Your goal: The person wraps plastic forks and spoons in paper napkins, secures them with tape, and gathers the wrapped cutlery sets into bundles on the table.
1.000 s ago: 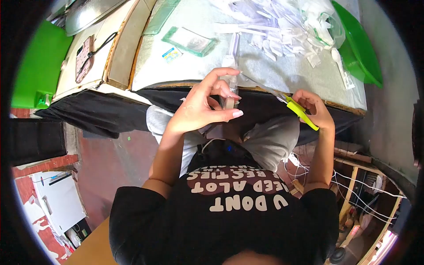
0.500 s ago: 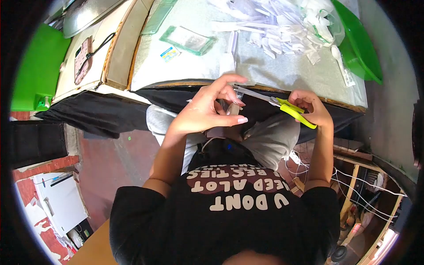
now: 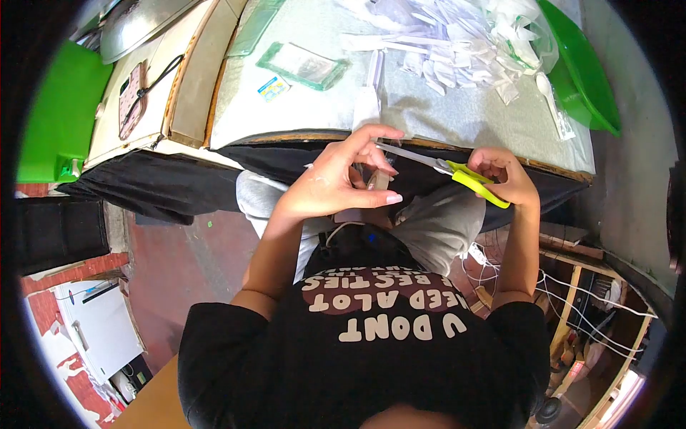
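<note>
Scissors (image 3: pixel 473 181) have swung since the first frame: tips now lower, blades flatter, closer to the L hand's (image 3: pixel 318 180) fingers.

Head view: scissors are in the air just off the near edge of the white-covered table (image 3: pixel 314 114), over black cloth (image 3: pixel 286 154). Long axis runs approx. 10 to 4 o'clock, tips at 10, yellow-green handles at 4. R hand (image 3: pixel 502 175) is closed round the handles. L hand, at 9 o'clock from R, is curled w/ a small clear piece (image 3: pixel 377 179) in its fingers; thumb & index tips are wide apart. Piece is partly hidden, so can't tell its full shape; visible part runs roughly 12 to 6. Can't tell if blades touch it.

From L hand: blue-yellow packet (image 3: pixel 272 87) at 11, green-edged pack (image 3: pixel 304 64) nr 12, phone (image 3: pixel 131 100) at 10. From R hand: white plastic pile (image 3: pixel 443 53) at 11, wrapped spoon (image 3: pixel 549 96) & green basin (image 3: pixel 582 79) at 1.
</note>
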Demonstrator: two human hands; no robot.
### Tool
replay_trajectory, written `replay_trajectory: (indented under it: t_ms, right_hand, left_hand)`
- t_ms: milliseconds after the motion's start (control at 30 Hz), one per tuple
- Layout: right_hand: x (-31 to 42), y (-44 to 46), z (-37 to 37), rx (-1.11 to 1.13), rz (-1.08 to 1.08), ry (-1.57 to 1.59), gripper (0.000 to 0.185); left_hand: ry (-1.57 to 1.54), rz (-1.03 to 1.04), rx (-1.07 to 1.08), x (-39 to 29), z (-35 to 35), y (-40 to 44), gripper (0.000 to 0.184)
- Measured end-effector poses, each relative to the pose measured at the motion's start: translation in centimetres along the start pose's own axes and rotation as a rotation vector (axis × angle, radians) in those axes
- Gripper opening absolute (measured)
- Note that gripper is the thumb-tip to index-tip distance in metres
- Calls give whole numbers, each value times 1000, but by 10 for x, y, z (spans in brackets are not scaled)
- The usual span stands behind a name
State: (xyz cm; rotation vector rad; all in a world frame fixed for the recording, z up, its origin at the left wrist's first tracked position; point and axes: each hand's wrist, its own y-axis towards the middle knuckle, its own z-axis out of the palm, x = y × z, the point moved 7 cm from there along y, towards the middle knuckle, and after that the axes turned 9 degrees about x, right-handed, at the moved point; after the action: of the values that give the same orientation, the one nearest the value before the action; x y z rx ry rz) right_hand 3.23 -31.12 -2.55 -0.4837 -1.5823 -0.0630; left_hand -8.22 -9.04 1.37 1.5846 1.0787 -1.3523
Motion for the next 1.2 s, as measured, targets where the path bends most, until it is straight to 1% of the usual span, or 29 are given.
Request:
replay_trajectory:
  t_ms: [100,300,400,500,600,633,700,733,767,800,833,867,900,1000,1067,1133,1200]
  right_hand:
    - [0,2,1,29,15,-32,22]
    - [1,2,-1,14,3,-24,22]
    - [0,2,0,0,21,-13,24]
    - [2,0,-4,-11,-9,-103,31]
    - [6,-7,-14,-87,-114,-64,38]
    - [3,-12,-22,-147,-95,-53,41]
    - [7,-18,-38,-230,-26,-219,35]
    - [15,-20,-42,-264,19,-318,33]
    - [21,-22,-45,-339,-25,-276,27]
    - [26,-24,-50,-381,41,-477,23]
    - [28,-22,-53,-401,37,-516,22]
    - [29,-22,-55,-422,35,-553,21]
    - [37,-21,-51,-473,-14,-595,18]
    - [41,-17,-56,-501,-38,-695,21]
    - [39,-15,-59,-510,-26,-764,23]
    - [36,-12,-61,-526,-21,-872,25]
    - [30,-7,-67,-548,-30,-892,26]
  left_hand:
    - [-3,0,2,-1,0,0,66]
    - [-2,6,-5,0,-2,0,69]
    - [0,6,-1,1,-1,0,72]
    - [6,-16,-26,4,-4,-1,75]
    - [-26,-28,-49,4,-7,-3,78]
    - [-15,-21,-64,3,-9,-4,78]
    - [7,-8,-93,3,-15,-6,79]
    - [44,-7,-118,2,-19,-7,79]
    - [80,-8,-142,1,-23,-9,80]
    - [115,-11,-165,1,-27,-12,80]
    - [121,-38,-199,3,-34,-15,80]
    - [159,-12,-254,1,-40,-17,79]
    - [275,-15,-327,0,-47,-20,78]
    - [559,-42,-523,-13,-69,-26,71]
    - [768,-58,-586,-15,-81,-27,70]
    - [865,-61,-571,-10,-86,-23,71]
    - [938,-87,-551,-6,-89,-20,71]
